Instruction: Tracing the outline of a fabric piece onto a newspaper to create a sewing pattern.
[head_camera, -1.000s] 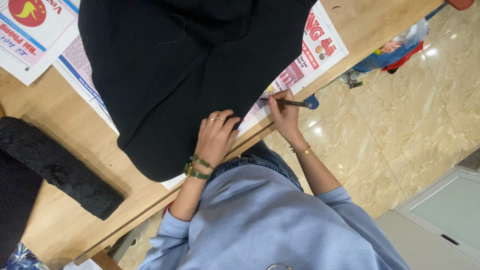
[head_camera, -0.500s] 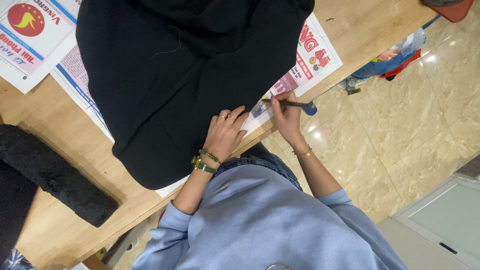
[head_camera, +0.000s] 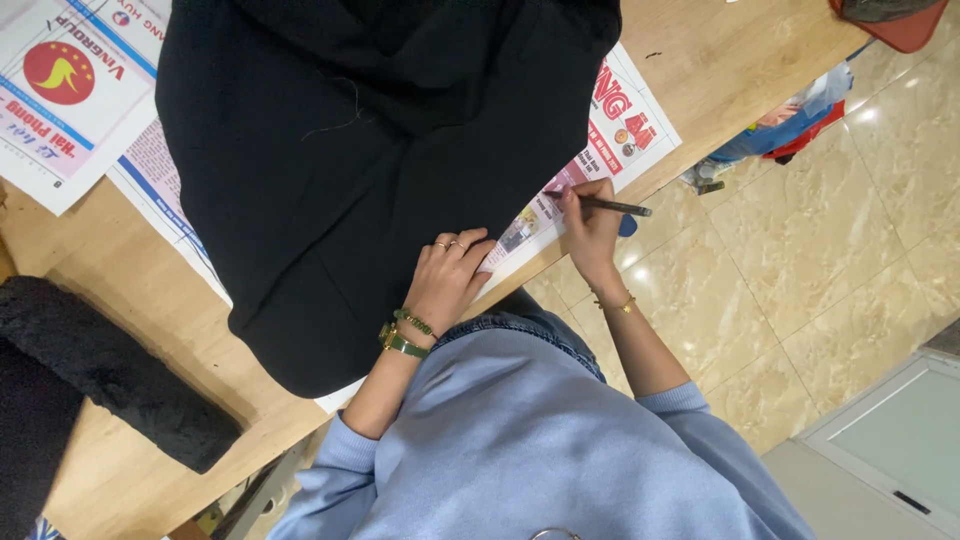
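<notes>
On wooden table (head_camera: 130, 330), black fabric (head_camera: 380, 160), marble floor (head_camera: 800, 280)

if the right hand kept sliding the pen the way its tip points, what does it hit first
The right hand holds a dark pen whose tip aims left across the newspaper. Going on, it would likely meet the edge of the black garment first.

This looks like a small tailoring or sewing workroom. A wooden worktable (head_camera: 130, 330) is covered with spread newspapers (head_camera: 70, 100), and a large piece of black fabric (head_camera: 370, 160) lies flat over them for marking. The floor is glossy beige marble-pattern tile (head_camera: 800, 260), with a heap of coloured cloth scraps (head_camera: 790, 125) lying by the table's far edge.
</notes>
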